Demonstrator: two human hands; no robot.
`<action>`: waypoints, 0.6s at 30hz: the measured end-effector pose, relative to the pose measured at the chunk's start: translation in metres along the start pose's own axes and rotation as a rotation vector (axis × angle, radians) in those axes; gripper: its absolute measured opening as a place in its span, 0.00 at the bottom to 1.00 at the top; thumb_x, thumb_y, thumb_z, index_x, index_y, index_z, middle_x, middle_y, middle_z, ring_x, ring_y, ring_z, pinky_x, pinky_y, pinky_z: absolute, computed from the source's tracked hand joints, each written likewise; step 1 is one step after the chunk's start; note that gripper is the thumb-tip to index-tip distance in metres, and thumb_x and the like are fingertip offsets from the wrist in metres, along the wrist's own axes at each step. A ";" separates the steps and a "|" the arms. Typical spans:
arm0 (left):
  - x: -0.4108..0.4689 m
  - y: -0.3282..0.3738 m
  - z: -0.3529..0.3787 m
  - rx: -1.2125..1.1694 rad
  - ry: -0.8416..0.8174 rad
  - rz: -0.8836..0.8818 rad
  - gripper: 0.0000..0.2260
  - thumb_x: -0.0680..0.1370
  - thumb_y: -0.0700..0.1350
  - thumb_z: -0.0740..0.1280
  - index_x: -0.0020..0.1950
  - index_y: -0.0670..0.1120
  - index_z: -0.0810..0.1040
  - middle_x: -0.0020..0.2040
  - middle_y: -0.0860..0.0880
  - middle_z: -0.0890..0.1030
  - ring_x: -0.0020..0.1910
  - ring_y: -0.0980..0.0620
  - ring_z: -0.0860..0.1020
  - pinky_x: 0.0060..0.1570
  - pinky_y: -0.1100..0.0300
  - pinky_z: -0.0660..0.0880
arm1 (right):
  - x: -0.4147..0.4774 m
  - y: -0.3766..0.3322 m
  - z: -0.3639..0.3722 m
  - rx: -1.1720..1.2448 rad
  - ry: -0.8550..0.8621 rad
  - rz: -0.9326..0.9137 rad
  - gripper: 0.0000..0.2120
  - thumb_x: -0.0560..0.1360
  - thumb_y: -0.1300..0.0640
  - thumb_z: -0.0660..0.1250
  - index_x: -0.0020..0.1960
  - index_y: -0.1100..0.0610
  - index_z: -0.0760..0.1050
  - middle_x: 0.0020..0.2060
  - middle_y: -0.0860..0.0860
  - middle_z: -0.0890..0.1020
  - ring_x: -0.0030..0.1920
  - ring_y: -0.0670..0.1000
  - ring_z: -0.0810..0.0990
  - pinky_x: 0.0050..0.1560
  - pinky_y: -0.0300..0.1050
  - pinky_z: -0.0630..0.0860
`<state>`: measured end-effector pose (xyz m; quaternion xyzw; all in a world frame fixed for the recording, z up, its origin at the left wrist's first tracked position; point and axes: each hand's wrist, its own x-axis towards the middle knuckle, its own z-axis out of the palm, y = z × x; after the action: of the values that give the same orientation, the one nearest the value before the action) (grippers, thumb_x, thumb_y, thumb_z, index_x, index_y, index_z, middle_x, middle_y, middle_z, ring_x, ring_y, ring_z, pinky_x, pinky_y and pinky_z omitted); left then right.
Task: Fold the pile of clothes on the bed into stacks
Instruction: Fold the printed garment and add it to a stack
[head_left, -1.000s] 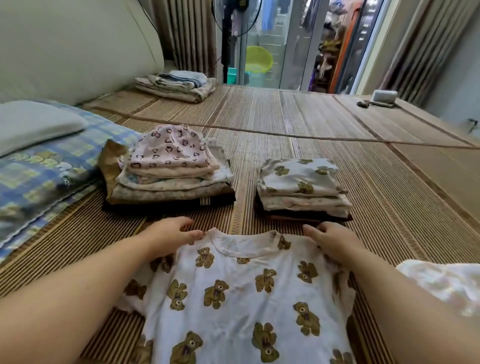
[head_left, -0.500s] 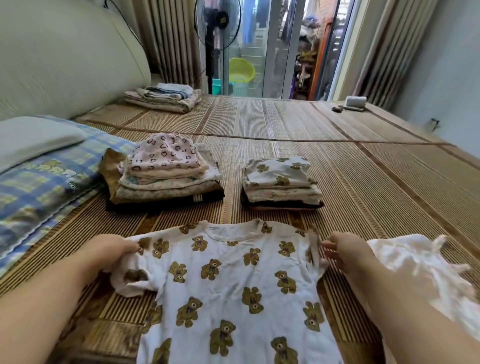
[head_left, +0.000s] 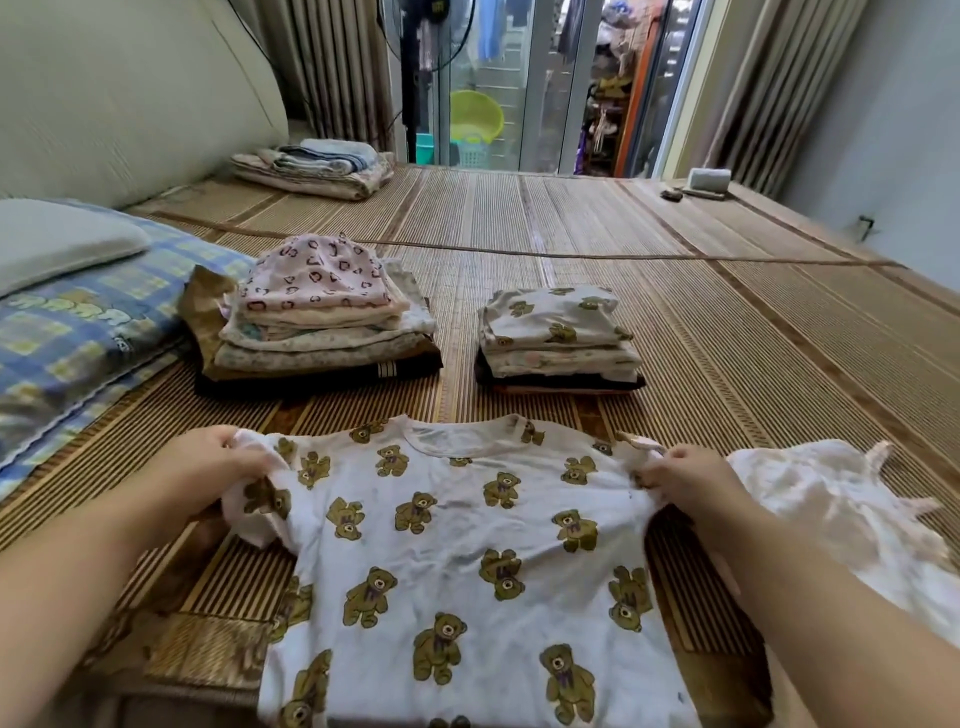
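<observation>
A white bear-print shirt (head_left: 457, 551) lies spread flat on the woven bed mat (head_left: 727, 332) right in front of me. My left hand (head_left: 208, 467) grips its left sleeve, which is bunched and lifted off the mat. My right hand (head_left: 685, 475) pinches the right sleeve at the shoulder. Behind the shirt stand two folded stacks: a taller stack (head_left: 317, 317) topped by a pink heart-print piece on the left, and a smaller stack (head_left: 558, 335) topped by a bear-print piece on the right. A loose pale pink garment (head_left: 841, 514) lies crumpled beside my right forearm.
A blue checked pillow (head_left: 78, 332) with a grey cushion (head_left: 57, 239) on it lies at the left. Folded blankets (head_left: 317, 166) sit at the far left by the headboard. A small grey object (head_left: 707, 179) rests at the far right corner. A fan and glass door stand beyond.
My hands went from the collar outward to the sleeves. Both now grip the sleeves, drawing them up and inward. The view has tilted down a little.
</observation>
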<state>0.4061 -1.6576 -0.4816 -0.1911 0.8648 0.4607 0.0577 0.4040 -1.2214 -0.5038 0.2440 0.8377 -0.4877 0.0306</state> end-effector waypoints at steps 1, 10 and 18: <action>0.003 0.002 0.002 -0.021 0.024 0.009 0.06 0.70 0.40 0.72 0.47 0.43 0.82 0.40 0.39 0.84 0.40 0.39 0.83 0.42 0.42 0.81 | -0.002 -0.001 -0.003 0.094 -0.011 0.024 0.05 0.71 0.63 0.69 0.44 0.64 0.74 0.39 0.58 0.78 0.37 0.55 0.75 0.37 0.48 0.72; 0.005 0.018 0.022 0.049 0.080 0.065 0.04 0.72 0.44 0.69 0.45 0.47 0.80 0.42 0.41 0.83 0.42 0.40 0.82 0.46 0.37 0.79 | 0.007 0.012 -0.008 0.439 0.155 0.342 0.13 0.76 0.56 0.66 0.50 0.67 0.76 0.42 0.59 0.80 0.44 0.58 0.80 0.45 0.54 0.79; -0.012 0.049 0.055 -0.071 -0.067 0.110 0.05 0.76 0.41 0.68 0.52 0.45 0.78 0.46 0.42 0.82 0.45 0.41 0.82 0.48 0.41 0.80 | -0.002 0.006 0.005 0.080 0.204 -0.007 0.31 0.72 0.36 0.63 0.62 0.61 0.70 0.48 0.54 0.79 0.44 0.55 0.77 0.46 0.53 0.75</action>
<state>0.3946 -1.5846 -0.4720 -0.1296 0.8547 0.4997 0.0544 0.4073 -1.2237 -0.5103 0.2904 0.8171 -0.4935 -0.0662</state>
